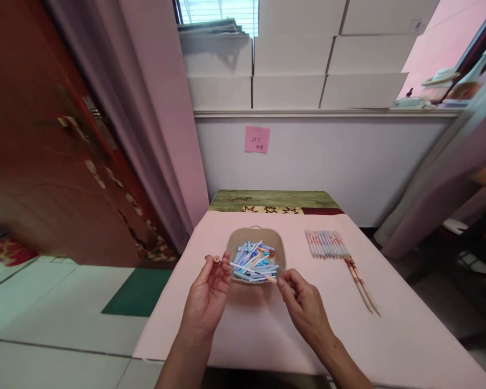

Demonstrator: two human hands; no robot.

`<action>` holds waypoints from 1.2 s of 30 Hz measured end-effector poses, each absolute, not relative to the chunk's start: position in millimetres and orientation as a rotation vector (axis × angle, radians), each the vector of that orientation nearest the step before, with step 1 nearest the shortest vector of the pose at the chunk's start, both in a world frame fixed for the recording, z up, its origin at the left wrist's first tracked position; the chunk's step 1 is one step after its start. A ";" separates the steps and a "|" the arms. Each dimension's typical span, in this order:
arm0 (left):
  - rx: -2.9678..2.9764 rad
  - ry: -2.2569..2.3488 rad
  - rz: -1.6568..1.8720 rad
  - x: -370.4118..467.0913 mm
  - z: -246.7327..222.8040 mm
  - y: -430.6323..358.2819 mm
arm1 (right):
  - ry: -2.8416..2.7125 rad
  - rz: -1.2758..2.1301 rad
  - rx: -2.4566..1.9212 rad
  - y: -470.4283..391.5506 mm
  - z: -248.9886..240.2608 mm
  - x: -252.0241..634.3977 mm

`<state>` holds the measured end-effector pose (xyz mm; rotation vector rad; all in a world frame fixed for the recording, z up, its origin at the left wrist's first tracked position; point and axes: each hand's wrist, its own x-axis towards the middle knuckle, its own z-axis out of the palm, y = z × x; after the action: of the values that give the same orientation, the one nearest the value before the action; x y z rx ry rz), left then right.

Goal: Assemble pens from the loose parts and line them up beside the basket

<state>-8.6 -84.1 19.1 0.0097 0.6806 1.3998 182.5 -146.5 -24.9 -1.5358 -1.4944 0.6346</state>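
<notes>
My left hand [208, 300] is raised palm up at the near left of the basin, pinching a small brown pen cap [216, 260] between thumb and fingers. A thin white pen refill [243, 267] runs from the left fingertips across to my right hand [302, 297]. Those right fingers close around a pale pen tip [270, 279] at the refill's end. Beneath both hands stands a beige basin [279, 243] with many blue, white and some brown pen parts [253, 258]. Whether the refill touches the left fingers is unclear.
To the right, a row of assembled-looking pens [327, 244] lies side by side, with two brown-patterned pens [362, 286] slanting toward me. A pink cloth covers the table [243, 335]. White boxes [291, 89] line the ledge behind; a pink note [257, 140] is on the wall.
</notes>
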 end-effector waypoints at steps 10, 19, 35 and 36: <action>0.019 0.682 1.367 1.9 17.3 -87.3 | -1.467 0.712 -1.497 -144.6 -27.0 178.0; 0.084 0.713 1.405 16.7 10.6 -92.7 | -1.320 0.926 -1.357 -143.3 -44.5 172.2; 0.197 0.763 1.268 29.8 0.4 -112.3 | -1.323 0.600 -1.350 -156.1 -24.5 170.7; 0.198 0.764 1.278 30.4 -0.4 -112.5 | -1.364 0.547 -1.365 -158.4 -21.6 169.8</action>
<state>30.4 -112.5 -0.4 0.1975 0.7638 1.2776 169.8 -158.4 -21.6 -1.3647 -1.3637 0.5475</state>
